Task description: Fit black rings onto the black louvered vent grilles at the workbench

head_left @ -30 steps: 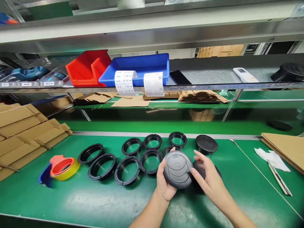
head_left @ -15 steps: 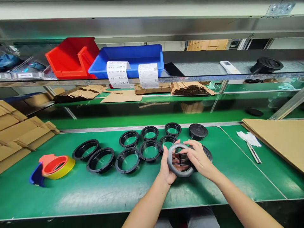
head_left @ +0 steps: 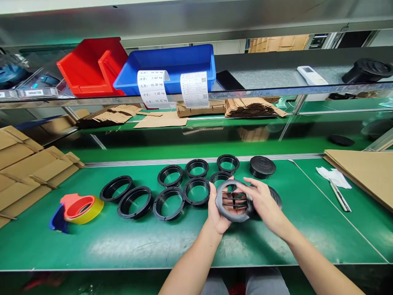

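Observation:
My left hand point(head_left: 217, 209) is closed around the left side of a round air vent point(head_left: 219, 200), which has a grey outer ring and thin black slats across its opening. Some of its fingers show behind the slats. At the vent's right side, my right hand point(head_left: 265, 205) touches the rim with fingers stretched and apart. Partly covered by that hand is a round black part point(head_left: 275, 197) on the table. To the left of my hands stand several black rings, the nearest a black ring point(head_left: 197, 191). A black capped round piece point(head_left: 262, 167) sits behind my right hand.
A tape dispenser point(head_left: 82, 209) with yellow tape lies on the green table point(head_left: 138, 246). Folded cardboard point(head_left: 37, 172) is at left, a cardboard sheet point(head_left: 362, 176) and a utility knife point(head_left: 340, 196) at right. The shelf above holds a red bin point(head_left: 89, 69) and a blue bin point(head_left: 172, 61).
The view has shifted a little. My right hand's fingers have drawn back from the vent's slats to its rim. My left hand still holds the vent, which is turned slightly.

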`<state>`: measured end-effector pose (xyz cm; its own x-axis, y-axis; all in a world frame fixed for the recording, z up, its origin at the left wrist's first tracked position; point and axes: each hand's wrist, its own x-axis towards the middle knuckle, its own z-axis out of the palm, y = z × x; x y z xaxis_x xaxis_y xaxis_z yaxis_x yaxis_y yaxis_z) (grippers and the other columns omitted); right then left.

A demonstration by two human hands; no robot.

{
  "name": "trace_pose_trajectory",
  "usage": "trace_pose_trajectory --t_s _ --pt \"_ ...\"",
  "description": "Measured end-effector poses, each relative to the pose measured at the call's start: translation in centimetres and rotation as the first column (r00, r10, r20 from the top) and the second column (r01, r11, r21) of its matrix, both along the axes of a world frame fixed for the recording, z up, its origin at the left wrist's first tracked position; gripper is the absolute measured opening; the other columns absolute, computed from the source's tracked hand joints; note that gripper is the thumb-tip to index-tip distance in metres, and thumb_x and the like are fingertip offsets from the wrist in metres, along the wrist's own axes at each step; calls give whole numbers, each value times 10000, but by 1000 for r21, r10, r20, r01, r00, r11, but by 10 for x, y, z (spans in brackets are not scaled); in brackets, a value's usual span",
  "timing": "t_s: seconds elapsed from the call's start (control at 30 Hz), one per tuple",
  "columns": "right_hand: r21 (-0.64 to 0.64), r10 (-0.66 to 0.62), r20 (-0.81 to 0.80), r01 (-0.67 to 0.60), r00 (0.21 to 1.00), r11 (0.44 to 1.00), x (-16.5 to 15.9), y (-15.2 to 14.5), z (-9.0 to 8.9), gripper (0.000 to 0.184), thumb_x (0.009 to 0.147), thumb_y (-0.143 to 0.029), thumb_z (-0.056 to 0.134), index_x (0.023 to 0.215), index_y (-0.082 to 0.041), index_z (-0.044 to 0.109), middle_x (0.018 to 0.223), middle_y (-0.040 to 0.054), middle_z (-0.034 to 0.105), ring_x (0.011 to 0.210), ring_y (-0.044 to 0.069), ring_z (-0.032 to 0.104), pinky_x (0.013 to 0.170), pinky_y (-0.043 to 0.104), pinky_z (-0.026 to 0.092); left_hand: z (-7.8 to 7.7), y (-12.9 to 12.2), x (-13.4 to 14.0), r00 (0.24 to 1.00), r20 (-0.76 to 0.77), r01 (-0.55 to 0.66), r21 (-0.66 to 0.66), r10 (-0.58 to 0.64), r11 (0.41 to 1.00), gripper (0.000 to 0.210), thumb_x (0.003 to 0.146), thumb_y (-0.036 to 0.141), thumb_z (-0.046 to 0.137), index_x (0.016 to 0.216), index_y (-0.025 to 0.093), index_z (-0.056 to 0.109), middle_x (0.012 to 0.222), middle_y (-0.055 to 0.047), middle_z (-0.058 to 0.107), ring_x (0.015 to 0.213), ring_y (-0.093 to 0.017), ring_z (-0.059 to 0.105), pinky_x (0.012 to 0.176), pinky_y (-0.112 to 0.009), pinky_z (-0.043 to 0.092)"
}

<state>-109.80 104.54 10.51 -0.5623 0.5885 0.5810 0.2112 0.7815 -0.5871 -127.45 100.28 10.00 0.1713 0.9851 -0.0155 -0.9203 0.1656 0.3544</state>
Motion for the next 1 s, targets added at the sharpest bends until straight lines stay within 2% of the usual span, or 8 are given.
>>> trace_pose_trajectory --t_s 0.13,0.23,0.37,0.43,0.5,0.6,0.87,1.0 --pt "348 23 272 -121 962 930 -3 -9 -4 690 1048 -636 495 1568 -210 341 1577 140 251 1419 417 221 1174 687 165 -2 0 2 997 39 -62 -10 62 998 735 977 724 365 1415 149 498 1287 -148 620 1243 -291 548 1061 -394 445" --pt "305 -5 347 -108 938 946 -6 -9 3 967 922 -652 699 1605 -178 206 1608 179 81 1428 466 144 1150 701 207 -5 -2 8 1000 -16 0 12 0 1000 769 954 756 369 1408 153 516 1277 -144 624 1187 -308 575 1014 -408 478" --pt "65 137 344 -169 929 984 -15 27 17 930 835 -464 740 1593 -264 239 1559 136 214 1406 391 260 1129 565 359 -5 -5 13 952 -293 -76 45 86 996 934 875 867 333 1486 168 430 1275 -168 615 959 -312 640 857 -435 526" --pt "11 97 255 -103 962 995 -26 67 19 829 872 -466 654 1576 -250 274 1498 146 291 1374 350 327 1117 530 379 -5 -7 13 723 -625 -262 148 295 954 854 889 826 398 1499 228 420 1359 -159 567 819 -270 637 772 -420 517" --pt "38 -55 232 48 971 998 -42 114 17 795 901 -548 609 1555 -202 317 1438 181 340 1344 367 351 1111 573 353 -9 -9 12 253 -875 -356 312 412 881 700 922 704 509 1463 262 485 1497 -151 444 856 -290 643 817 -450 491" --pt "121 -220 392 187 893 975 -70 172 8 880 872 -622 669 1535 -132 362 1385 234 373 1301 413 374 1076 590 368 -18 -11 10 -239 -924 -237 353 298 905 560 926 507 594 1402 212 566 1525 -193 393 1107 -485 582 918 -591 415" --pt "339 -300 652 86 696 937 -92 200 -26 964 924 -728 576 1562 -58 302 1458 317 324 1339 469 335 1083 607 333 -45 -6 14 -431 -849 11 334 306 942 415 903 479 636 1162 159 692 950 -216 694 784 -446 675 600 -398 425" --pt "304 -255 681 51 687 951 -96 196 -8 808 1030 -660 334 1571 -64 264 1553 270 211 1436 412 184 1134 631 243 -53 -5 16 -550 -734 91 422 399 902 424 885 475 698 1183 176 677 921 -154 718 682 -354 692 479 -329 359"
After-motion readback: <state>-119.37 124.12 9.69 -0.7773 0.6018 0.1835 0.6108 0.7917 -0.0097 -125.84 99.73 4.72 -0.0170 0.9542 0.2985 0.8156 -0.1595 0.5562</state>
